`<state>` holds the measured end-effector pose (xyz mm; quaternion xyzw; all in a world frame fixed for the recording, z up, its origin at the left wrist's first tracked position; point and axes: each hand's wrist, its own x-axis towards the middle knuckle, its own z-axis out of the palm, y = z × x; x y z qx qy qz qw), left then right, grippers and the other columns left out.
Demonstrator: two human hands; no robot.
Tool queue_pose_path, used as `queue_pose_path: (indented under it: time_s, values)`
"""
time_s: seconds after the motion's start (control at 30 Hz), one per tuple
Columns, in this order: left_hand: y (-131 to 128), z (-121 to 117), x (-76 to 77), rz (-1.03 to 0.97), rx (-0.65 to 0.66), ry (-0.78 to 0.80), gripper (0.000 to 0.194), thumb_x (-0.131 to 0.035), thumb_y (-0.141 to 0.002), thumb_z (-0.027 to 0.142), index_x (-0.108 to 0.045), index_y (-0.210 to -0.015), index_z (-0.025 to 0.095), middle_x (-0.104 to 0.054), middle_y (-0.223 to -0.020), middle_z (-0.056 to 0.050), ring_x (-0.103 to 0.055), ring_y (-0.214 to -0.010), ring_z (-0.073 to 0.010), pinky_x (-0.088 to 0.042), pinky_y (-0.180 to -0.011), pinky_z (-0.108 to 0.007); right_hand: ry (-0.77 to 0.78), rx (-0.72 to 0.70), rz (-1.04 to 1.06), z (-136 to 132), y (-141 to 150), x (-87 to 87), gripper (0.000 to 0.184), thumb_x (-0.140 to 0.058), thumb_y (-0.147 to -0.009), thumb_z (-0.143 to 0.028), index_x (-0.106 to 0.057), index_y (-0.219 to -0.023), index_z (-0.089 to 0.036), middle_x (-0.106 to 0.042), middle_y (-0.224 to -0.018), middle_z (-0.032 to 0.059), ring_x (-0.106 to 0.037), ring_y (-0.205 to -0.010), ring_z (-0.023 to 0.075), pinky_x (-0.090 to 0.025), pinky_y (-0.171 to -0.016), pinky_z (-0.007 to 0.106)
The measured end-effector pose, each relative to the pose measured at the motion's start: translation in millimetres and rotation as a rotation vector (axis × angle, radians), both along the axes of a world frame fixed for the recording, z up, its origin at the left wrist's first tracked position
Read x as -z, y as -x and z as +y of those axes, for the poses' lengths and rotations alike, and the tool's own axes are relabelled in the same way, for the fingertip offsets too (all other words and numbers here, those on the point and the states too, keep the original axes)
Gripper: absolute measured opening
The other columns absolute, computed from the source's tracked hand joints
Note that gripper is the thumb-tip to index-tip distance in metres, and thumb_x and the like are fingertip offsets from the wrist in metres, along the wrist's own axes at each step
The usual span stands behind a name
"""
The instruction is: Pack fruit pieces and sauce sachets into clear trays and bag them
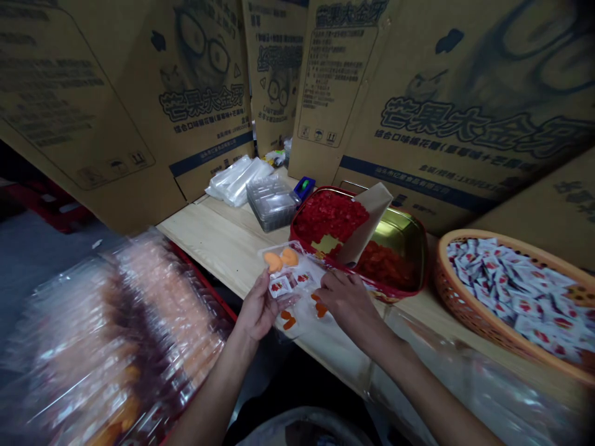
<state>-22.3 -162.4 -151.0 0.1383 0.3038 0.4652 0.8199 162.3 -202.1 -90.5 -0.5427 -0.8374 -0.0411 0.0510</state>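
My left hand point(260, 308) grips the near-left edge of a clear plastic tray point(304, 306) with several compartments. In it are pale orange molded pieces point(281, 259), small white-and-red packets point(280, 286) and darker orange pieces point(288, 319). Over the tray's right side is my right hand point(341, 303), fingers bent together beside more orange pieces point(320, 306). Whatever those fingertips hold, if anything, is hidden. Just behind the tray stands a red tin box point(421, 248), gold inside, where a cardboard divider point(367, 223) parts red pieces point(330, 214) from orange-red ones point(385, 263).
Stacked filled clear packs point(167, 303) crowd the left in a red crate. An orange basket point(449, 310) of small packets stands right. Empty clear boxes point(272, 201), plastic bags point(237, 179) and a blue tape holder point(304, 187) lie behind. Large cartons point(325, 80) wall the back.
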Motion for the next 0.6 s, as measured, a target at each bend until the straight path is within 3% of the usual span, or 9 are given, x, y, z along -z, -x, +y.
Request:
queue_pose_path:
  time_s: [0.1, 0.23, 0.37, 0.5, 0.6]
  values:
    - [0.1, 0.2, 0.1, -0.002, -0.002, 0.001, 0.037, -0.05, -0.084, 0.035, -0.049, -0.117, 0.016, -0.067, -0.099, -0.011, -0.064, -0.089, -0.0228, -0.052, -0.079, -0.042, 0.011, 0.007, -0.016, 2.7, -0.7, -1.5, 0.009, -0.059, -0.08, -0.015, -0.063, -0.073, -0.018, -0.057, -0.082, 0.0041, -0.044, -0.083, 0.0193, -0.023, -0.069, 0.033]
    - [0.4, 0.8, -0.5, 0.011, -0.015, -0.003, 0.035, -0.052, -0.083, 0.034, -0.052, -0.112, 0.015, -0.066, -0.1, -0.011, -0.064, -0.088, -0.0239, -0.053, -0.078, -0.044, 0.004, 0.035, 0.16, -2.1, 1.1, -6.1, 0.011, -0.057, -0.083, -0.018, -0.065, -0.077, -0.021, -0.059, -0.082, 0.0026, -0.047, -0.083, 0.0175, -0.025, -0.07, 0.032]
    - [1.8, 0.7, -0.6, 0.004, -0.031, 0.003, 0.032, -0.053, -0.083, 0.032, -0.052, -0.111, 0.016, -0.065, -0.102, -0.01, -0.065, -0.087, -0.0235, -0.053, -0.077, -0.044, 0.086, -0.068, 0.302, -2.1, 5.0, -11.7, 0.015, -0.053, -0.084, -0.018, -0.066, -0.083, -0.025, -0.06, -0.083, 0.0019, -0.05, -0.083, 0.0156, -0.029, -0.07, 0.029]
    - [4.2, -0.3, 0.9, 0.005, -0.041, 0.032, 0.034, -0.052, -0.084, 0.032, -0.05, -0.114, 0.016, -0.065, -0.103, -0.012, -0.065, -0.086, -0.0228, -0.054, -0.075, -0.042, 0.107, 0.135, 0.195, 37.5, -4.7, -15.9, 0.024, -0.042, -0.087, -0.014, -0.065, -0.085, -0.018, -0.062, -0.089, 0.0082, -0.053, -0.085, 0.0189, -0.034, -0.072, 0.03]
    - [5.0, -1.8, 0.4, 0.026, -0.036, 0.048, 0.038, -0.051, -0.084, 0.033, -0.048, -0.117, 0.015, -0.065, -0.102, -0.013, -0.065, -0.087, -0.0227, -0.054, -0.077, -0.042, 0.259, 0.314, 0.057, 84.0, -19.2, -14.2, 0.026, -0.041, -0.083, -0.009, -0.066, -0.086, -0.012, -0.063, -0.094, 0.0155, -0.056, -0.091, 0.0234, -0.037, -0.076, 0.032]
